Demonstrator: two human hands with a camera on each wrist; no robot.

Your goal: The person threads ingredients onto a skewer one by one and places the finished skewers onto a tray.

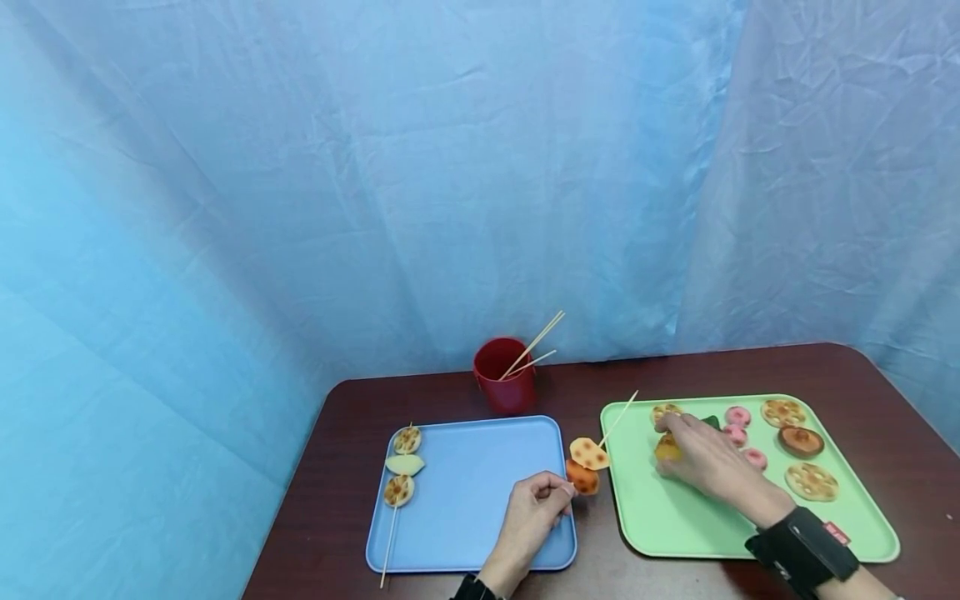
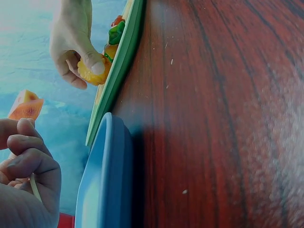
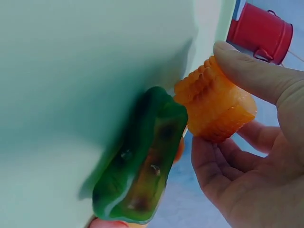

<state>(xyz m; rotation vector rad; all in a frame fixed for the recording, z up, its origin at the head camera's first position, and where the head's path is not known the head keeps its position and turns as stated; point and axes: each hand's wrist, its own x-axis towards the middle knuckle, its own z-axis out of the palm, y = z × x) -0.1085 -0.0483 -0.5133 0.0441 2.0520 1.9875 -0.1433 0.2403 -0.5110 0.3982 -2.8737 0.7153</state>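
Observation:
My left hand (image 1: 527,518) pinches a wooden skewer (image 1: 619,417) over the right edge of the blue tray (image 1: 465,492). Threaded on it are a pale spotted slice (image 1: 588,454) and an orange-brown piece (image 1: 582,478), beside the fingertips. Over the left part of the green tray (image 1: 675,529), my right hand (image 1: 708,467) grips a chunk of toy corn (image 3: 216,104) between thumb and fingers. Close beside the corn in the right wrist view lies a green pepper piece (image 3: 142,161), mostly covered by the hand in the head view.
A loaded skewer (image 1: 399,490) lies along the blue tray's left side. Behind the trays stands a red bucket (image 1: 510,393) with several bare sticks (image 1: 534,342). Pink rings (image 1: 736,435), a mushroom slice (image 1: 800,442) and round browned slices (image 1: 812,482) lie on the green tray's right half.

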